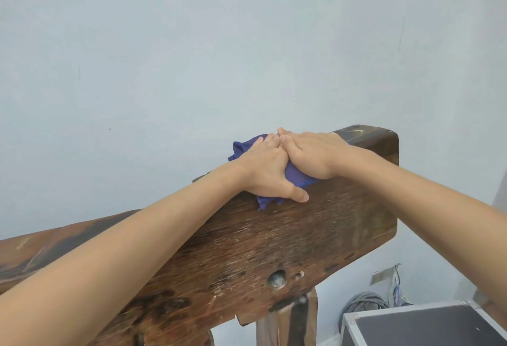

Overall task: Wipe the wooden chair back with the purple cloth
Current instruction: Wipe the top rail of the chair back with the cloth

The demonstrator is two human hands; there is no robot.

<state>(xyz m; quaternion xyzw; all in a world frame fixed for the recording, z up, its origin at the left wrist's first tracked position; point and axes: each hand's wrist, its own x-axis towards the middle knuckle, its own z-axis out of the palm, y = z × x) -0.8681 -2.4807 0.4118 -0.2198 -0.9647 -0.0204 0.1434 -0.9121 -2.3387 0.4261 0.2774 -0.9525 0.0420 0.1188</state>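
A: Head view: both palms press the purple cloth (297, 175) on the wooden chair back (274, 236), one o'clock of centre.
B: Left hand (267, 168) and right hand (312, 153), fingers flat, mid-wipe; next stroke probably needs steady pressure toward three o'clock.

The purple cloth (295, 174) is bunched up on the top edge of the wooden chair back (288, 238), mid-frame; the dark brown, scratched wood slants across the lower frame.
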